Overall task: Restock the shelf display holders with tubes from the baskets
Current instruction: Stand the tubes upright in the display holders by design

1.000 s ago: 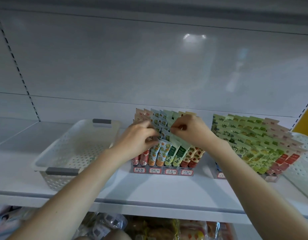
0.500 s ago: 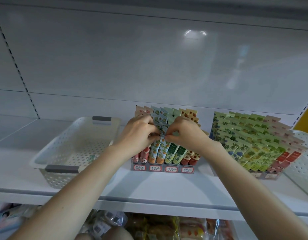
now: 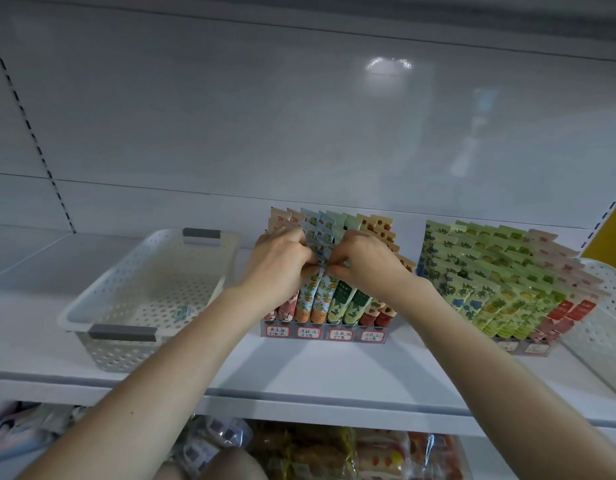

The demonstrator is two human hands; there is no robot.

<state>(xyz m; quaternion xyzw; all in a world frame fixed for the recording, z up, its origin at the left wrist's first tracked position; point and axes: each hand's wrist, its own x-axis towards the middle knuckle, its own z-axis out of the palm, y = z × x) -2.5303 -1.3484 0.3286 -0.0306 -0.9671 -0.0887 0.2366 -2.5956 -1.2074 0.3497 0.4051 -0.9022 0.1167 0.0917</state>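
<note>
At the centre of the shelf, curled fingers of the left hand and right hand meet, pinching the top of a blue tube standing in the front row of the middle holder. A white basket sits at 9 o'clock, a second packed holder at 3 o'clock.

We find four red-bordered labels along the near face of the middle display holder, each with handwritten characters too small to read. The pale labels on the right display holder and the green sticker in the left basket are likewise illegible. Barcodes show on packets below the shelf, and the print on the tubes cannot be read.
</note>
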